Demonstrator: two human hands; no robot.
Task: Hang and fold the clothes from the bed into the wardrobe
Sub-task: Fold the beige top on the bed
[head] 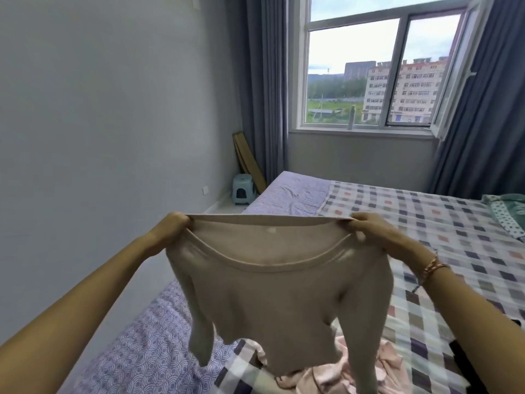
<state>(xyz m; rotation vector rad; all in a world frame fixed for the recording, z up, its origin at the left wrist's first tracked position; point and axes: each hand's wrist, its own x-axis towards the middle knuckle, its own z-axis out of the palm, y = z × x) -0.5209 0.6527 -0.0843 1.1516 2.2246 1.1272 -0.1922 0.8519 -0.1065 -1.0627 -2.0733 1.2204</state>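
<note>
checked bed (443, 223), pink garment (355, 373) on it

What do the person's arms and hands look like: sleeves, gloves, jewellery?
The left hand and right hand are bare: no gloves, and no rings that I can make out. No sleeves show on either forearm. The right wrist carries a coppery-pink twisted chain bracelet with a short dark cord end hanging from it. The left wrist has nothing on it.

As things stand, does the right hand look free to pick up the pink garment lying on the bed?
Probably not yet. The right hand pinches one shoulder of the beige top, the left hand the other, and the top hangs in front of the pink garment. It would have to let go first.
</note>
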